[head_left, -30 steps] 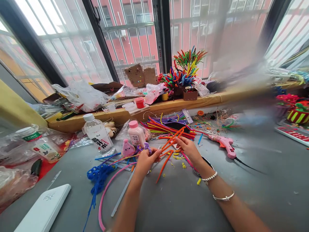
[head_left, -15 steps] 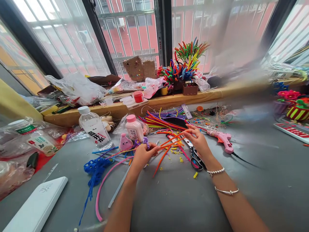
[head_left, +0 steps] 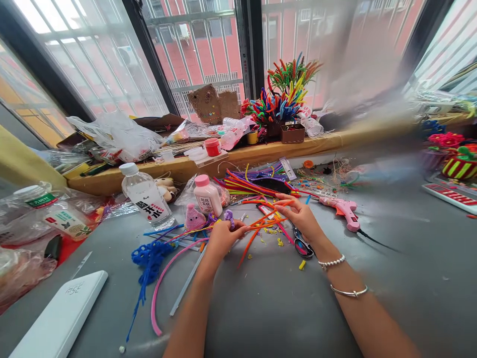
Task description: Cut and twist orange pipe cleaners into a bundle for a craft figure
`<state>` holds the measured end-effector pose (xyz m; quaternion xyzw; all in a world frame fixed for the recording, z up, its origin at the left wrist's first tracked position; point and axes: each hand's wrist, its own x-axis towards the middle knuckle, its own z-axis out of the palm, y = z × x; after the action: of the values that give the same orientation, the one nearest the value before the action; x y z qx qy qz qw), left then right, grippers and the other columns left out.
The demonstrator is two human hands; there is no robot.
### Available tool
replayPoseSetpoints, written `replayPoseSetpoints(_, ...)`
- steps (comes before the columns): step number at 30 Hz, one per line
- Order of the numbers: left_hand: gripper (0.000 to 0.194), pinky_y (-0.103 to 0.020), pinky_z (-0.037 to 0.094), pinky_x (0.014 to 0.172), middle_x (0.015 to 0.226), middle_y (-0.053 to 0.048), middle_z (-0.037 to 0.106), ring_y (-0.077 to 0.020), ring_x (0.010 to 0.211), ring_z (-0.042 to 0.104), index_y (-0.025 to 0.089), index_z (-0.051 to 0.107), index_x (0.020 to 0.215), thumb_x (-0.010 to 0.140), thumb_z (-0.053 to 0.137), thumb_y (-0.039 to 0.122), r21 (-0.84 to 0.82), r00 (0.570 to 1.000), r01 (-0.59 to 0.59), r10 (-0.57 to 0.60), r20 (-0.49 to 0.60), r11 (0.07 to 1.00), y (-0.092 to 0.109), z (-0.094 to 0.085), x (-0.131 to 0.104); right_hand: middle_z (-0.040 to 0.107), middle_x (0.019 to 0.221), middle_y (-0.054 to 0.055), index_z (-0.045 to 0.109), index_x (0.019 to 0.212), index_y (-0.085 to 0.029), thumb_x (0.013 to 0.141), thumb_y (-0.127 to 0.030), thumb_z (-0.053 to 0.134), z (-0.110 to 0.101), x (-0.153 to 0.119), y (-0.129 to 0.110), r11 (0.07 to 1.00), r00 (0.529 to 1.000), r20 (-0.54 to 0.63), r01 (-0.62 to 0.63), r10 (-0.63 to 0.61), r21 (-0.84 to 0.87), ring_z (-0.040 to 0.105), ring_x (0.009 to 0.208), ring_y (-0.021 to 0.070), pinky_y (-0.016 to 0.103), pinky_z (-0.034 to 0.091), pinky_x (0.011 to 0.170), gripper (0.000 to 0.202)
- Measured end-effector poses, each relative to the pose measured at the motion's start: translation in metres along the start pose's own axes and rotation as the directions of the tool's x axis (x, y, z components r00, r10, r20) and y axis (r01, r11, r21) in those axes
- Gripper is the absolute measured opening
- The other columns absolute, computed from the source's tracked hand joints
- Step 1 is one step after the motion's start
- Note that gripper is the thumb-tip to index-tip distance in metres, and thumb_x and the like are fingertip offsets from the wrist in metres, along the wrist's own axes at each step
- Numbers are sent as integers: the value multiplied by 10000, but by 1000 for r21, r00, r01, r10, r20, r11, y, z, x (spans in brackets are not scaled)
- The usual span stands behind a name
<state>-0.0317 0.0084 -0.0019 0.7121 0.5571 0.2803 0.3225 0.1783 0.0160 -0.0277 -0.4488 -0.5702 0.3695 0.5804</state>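
Observation:
Orange pipe cleaners (head_left: 266, 224) stretch between my two hands above the grey table. My left hand (head_left: 224, 237) pinches them at their left end, and a fuzzy purple piece (head_left: 229, 217) shows beside its fingers. At the other end, the fingers of my right hand (head_left: 301, 215) are closed on the orange strands. Below the right hand lie black-handled scissors (head_left: 302, 246), their blades partly hidden by it. Small yellow clippings (head_left: 280, 242) are scattered beneath the strands. A pink fuzzy drop-shaped figure (head_left: 194, 218) with a small face sits behind my left hand.
A pink glue gun (head_left: 345, 210) lies to the right, its cord trailing. Bundled coloured pipe cleaners (head_left: 242, 184) lie behind. Leftward are a water bottle (head_left: 147, 196), a pink-capped bottle (head_left: 207, 195), blue fuzzy strands (head_left: 149, 258), a pink strip (head_left: 158, 293) and a white power bank (head_left: 61, 313).
My right hand has shifted left, nearer to my left hand, along the orange strands. Both hands still grip them. The whole view has shifted slightly.

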Motion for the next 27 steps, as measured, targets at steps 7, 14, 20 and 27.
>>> replayPoseSetpoints(7, 326, -253, 385, 591, 651, -48, 652, -179, 627, 569, 144, 655, 717, 662, 511, 432, 78, 997, -8, 13, -71, 997, -1, 2, 2, 661, 906, 44, 679, 751, -210, 719, -352, 590, 5, -4, -6, 998, 998, 18, 60, -59, -14, 558, 947, 199, 347, 362, 894, 170)
replayPoseSetpoints(14, 245, -257, 394, 615, 684, -56, 655, -184, 664, 584, 141, 631, 719, 670, 505, 346, 80, 997, 4, 2, -74, 997, 2, 3, 2, 678, 835, 47, 662, 767, -183, 702, -350, 614, 16, -9, -12, 932, 973, 195, -184, 127, 313, 604, 847, 191, 344, 431, 827, 186)
replayPoseSetpoints(20, 213, -246, 390, 589, 615, -25, 633, -156, 603, 565, 145, 610, 682, 673, 510, 333, -24, 999, -11, 10, -53, 1000, 4, 5, 1, 675, 765, 19, 592, 804, -176, 699, -353, 624, 23, -10, -6, 774, 957, 236, -278, 170, 568, 626, 773, 141, 290, 474, 768, 208)
replayPoseSetpoints(27, 177, -236, 396, 574, 559, 2, 602, -130, 563, 538, 141, 613, 644, 603, 599, 314, -306, 998, 20, -37, -50, 952, 12, 12, 0, 542, 464, -86, 469, 760, -204, 691, -391, 615, 28, -6, 6, 839, 988, 105, -149, 110, 523, 535, 434, 84, 240, 483, 543, 247)
